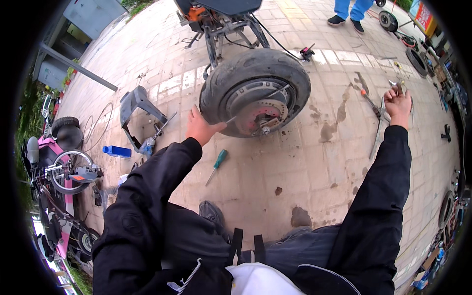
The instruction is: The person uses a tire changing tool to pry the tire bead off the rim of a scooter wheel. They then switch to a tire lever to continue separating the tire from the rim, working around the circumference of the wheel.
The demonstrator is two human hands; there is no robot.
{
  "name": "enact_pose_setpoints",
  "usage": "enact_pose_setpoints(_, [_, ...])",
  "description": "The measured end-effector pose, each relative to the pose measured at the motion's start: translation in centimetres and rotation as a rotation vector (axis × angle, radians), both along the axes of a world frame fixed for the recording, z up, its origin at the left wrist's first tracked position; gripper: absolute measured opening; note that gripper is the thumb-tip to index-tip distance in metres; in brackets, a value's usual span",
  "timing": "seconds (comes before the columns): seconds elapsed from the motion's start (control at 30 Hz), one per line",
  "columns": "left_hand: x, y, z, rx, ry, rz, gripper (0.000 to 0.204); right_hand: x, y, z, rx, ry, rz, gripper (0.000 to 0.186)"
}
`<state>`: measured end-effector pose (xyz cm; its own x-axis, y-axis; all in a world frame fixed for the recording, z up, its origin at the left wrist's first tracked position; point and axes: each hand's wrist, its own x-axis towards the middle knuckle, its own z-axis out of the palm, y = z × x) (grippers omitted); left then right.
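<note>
Left hand (200, 127) at the wheel's (255, 93) left edge, thumb spread from the fingers, that wheel right by the bike frame (214, 44)! Out wide, the right hand (397, 104) curls its fingers near tools (377, 118), on what I can't tell

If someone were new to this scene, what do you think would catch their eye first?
Probably the large black-tyred wheel at upper centre, with the person's left hand by its lower left edge. Next might be the pink scooter at the far left, then the green-handled screwdriver on the paving below the wheel.
</note>
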<state>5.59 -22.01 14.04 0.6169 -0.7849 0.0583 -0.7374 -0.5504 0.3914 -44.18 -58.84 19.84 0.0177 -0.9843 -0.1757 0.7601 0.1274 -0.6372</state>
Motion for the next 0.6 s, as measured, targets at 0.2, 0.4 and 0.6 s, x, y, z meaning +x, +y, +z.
enact_pose_setpoints(0.2, [0.8,-0.8,-1.4,-0.171,0.046,-0.174,0.120,-0.6,-0.5,-0.4,0.044,0.122,-0.023,0.051])
enact_pose_setpoints(0.4, [1.0,-0.8,-1.6,-0.242,0.044,-0.237,0.116,-0.4,-0.1,0.1,0.069,0.213,-0.041,0.046])
enact_pose_setpoints(0.6, [1.3,-0.7,-1.7,-0.212,0.054,-0.187,0.119,-0.6,0.2,1.0,0.048,0.210,-0.020,0.041])
